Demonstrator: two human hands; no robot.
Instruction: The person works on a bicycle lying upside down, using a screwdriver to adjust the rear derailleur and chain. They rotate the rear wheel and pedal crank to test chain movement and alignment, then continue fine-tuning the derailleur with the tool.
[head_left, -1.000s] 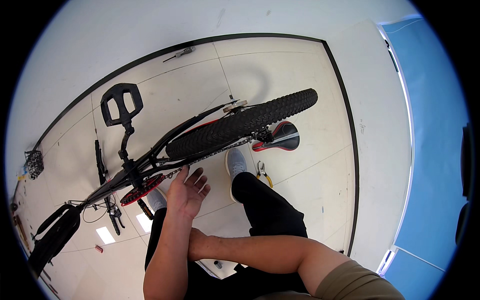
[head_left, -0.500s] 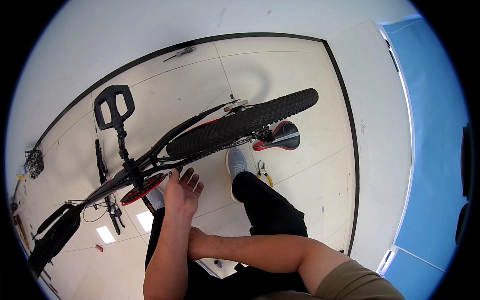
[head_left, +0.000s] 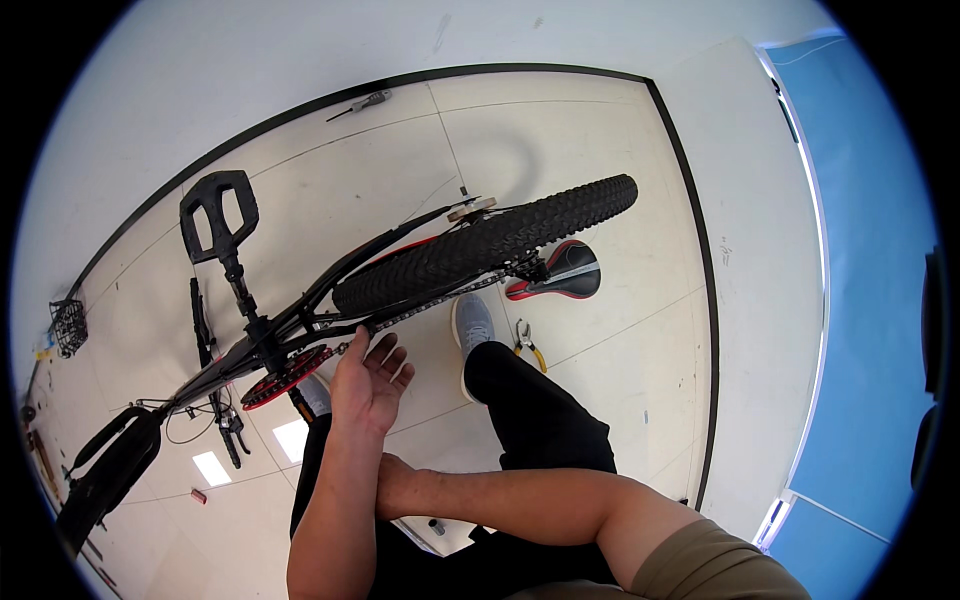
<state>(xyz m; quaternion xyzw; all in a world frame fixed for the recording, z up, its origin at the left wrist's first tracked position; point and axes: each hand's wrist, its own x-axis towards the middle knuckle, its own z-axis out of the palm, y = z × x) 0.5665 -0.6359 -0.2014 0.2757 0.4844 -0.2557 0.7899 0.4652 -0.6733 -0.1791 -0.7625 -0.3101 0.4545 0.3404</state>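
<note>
My left hand (head_left: pixel 370 390) is turned palm up below the chain (head_left: pixel 410 306) of a black bicycle lying across the view. Its fingers are loosely curled and apart, with the thumb tip up against the lower chain run. Close by on the left is the red-rimmed chainring (head_left: pixel 285 380), and above it a black pedal (head_left: pixel 218 215) sticks up on its crank. A knobbly rear tyre (head_left: pixel 500 240) stretches to the right. My right hand (head_left: pixel 394 487) lies against my left forearm, its fingers hidden behind it.
A black and red saddle (head_left: pixel 572 272) and yellow-handled pliers (head_left: pixel 530 345) lie on the tiled floor right of my shoe (head_left: pixel 473 325). Near the far wall is a screwdriver (head_left: pixel 360 105). At far left stands a small black wire basket (head_left: pixel 69 328).
My left hand has shifted slightly right and away from me along the chain. The pedal and crank have swung a little to the left. My right hand has stayed put.
</note>
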